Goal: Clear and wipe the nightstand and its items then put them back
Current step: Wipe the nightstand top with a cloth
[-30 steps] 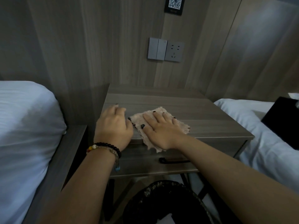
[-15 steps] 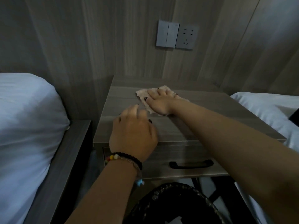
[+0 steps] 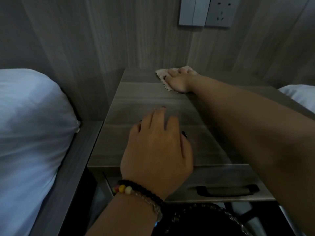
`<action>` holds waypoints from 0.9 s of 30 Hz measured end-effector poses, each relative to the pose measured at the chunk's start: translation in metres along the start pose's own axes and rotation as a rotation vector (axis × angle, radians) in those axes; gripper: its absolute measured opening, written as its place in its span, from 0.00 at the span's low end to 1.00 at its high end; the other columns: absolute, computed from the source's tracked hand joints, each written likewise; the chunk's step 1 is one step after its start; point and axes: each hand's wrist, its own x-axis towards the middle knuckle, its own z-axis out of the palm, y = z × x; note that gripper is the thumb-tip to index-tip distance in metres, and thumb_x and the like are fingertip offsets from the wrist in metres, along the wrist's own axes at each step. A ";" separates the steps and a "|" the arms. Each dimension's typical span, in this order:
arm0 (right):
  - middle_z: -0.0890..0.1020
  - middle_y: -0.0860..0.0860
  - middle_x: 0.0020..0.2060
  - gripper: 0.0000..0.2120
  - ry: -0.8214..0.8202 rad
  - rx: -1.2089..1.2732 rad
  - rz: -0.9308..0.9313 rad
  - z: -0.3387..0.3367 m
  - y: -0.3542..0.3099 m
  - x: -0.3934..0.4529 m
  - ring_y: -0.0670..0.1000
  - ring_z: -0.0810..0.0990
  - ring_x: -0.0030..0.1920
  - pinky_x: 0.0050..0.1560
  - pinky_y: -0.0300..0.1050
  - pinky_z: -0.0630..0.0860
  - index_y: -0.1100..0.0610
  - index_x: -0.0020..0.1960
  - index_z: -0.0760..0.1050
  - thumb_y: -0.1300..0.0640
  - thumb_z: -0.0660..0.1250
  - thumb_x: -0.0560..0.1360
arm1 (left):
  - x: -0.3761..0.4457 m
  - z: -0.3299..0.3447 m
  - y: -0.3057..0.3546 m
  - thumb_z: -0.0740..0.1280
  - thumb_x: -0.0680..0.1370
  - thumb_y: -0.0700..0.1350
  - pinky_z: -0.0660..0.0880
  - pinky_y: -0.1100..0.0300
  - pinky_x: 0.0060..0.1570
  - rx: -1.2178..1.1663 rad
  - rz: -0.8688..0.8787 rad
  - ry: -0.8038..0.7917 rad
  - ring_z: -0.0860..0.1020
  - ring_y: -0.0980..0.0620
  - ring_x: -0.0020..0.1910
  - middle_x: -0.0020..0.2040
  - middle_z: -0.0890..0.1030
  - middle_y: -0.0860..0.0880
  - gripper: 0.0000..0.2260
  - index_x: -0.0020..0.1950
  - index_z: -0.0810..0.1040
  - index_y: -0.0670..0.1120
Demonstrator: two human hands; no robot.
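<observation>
Grey wood-grain nightstand [image 3: 146, 99] and wall panelling [image 3: 102, 34]; pale beige cloth [image 3: 161, 74]; white pillow [image 3: 30, 120]; black drawer handle [image 3: 223, 190]; black bead bracelet [image 3: 143, 189] with yellow and cream beads; grey switch plate [image 3: 191, 11].

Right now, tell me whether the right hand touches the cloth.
Touching. The head view shows the right hand pressed flat on the cloth at the nightstand's back.

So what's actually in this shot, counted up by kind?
Hands: 2, the left hand flat on the nightstand, the right hand pressing the cloth
Nightstands: 1
Cloths: 1
Pillows: 2
Wall plates: 2
Total: 8
</observation>
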 end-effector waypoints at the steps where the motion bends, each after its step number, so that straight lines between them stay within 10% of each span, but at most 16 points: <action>1: 0.47 0.53 0.79 0.30 -0.011 0.000 0.003 0.000 0.003 0.003 0.59 0.45 0.78 0.75 0.57 0.43 0.44 0.79 0.45 0.37 0.41 0.79 | 0.001 0.001 0.002 0.55 0.76 0.52 0.76 0.46 0.53 0.005 0.016 0.006 0.76 0.43 0.60 0.62 0.78 0.41 0.18 0.55 0.79 0.44; 21: 0.43 0.54 0.79 0.29 0.024 0.110 0.166 0.025 0.032 -0.106 0.63 0.38 0.77 0.73 0.66 0.38 0.45 0.78 0.42 0.39 0.40 0.79 | -0.004 -0.001 0.010 0.62 0.75 0.47 0.75 0.57 0.34 -0.063 0.112 0.216 0.79 0.47 0.52 0.58 0.81 0.45 0.12 0.52 0.80 0.43; 27: 0.43 0.52 0.79 0.28 0.025 0.081 0.117 0.027 0.027 -0.187 0.62 0.39 0.77 0.73 0.67 0.39 0.45 0.78 0.42 0.40 0.41 0.80 | -0.004 -0.003 0.013 0.60 0.76 0.45 0.74 0.52 0.51 -0.262 -0.017 0.275 0.73 0.47 0.61 0.63 0.76 0.46 0.15 0.61 0.75 0.43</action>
